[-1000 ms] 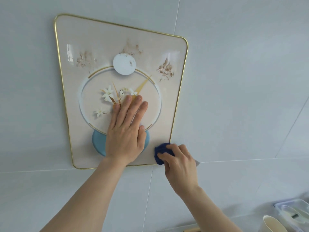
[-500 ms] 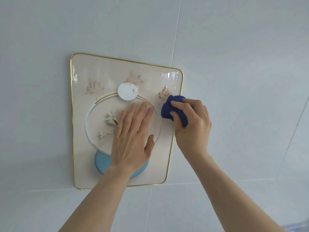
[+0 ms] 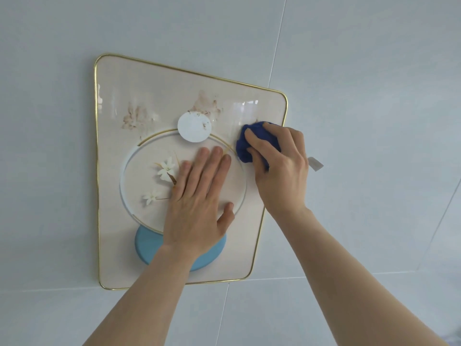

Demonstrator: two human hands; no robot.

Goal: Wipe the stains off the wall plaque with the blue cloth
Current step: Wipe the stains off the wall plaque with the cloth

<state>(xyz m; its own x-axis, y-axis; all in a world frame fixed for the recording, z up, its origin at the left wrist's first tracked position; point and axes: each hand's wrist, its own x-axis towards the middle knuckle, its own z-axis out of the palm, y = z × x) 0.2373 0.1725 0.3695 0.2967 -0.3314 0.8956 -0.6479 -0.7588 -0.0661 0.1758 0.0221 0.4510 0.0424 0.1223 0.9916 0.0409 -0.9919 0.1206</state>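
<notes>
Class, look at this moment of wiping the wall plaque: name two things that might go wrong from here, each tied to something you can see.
1. The blue cloth is bunched small in the right hand; it may smear rather than lift the brown stains.
2. The left hand lies flat on the plaque; if its press eases, the plaque might shift under the rubbing.

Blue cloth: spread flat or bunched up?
Bunched. The cloth is a wadded lump gripped in the right hand, pressed on the plaque.
</notes>
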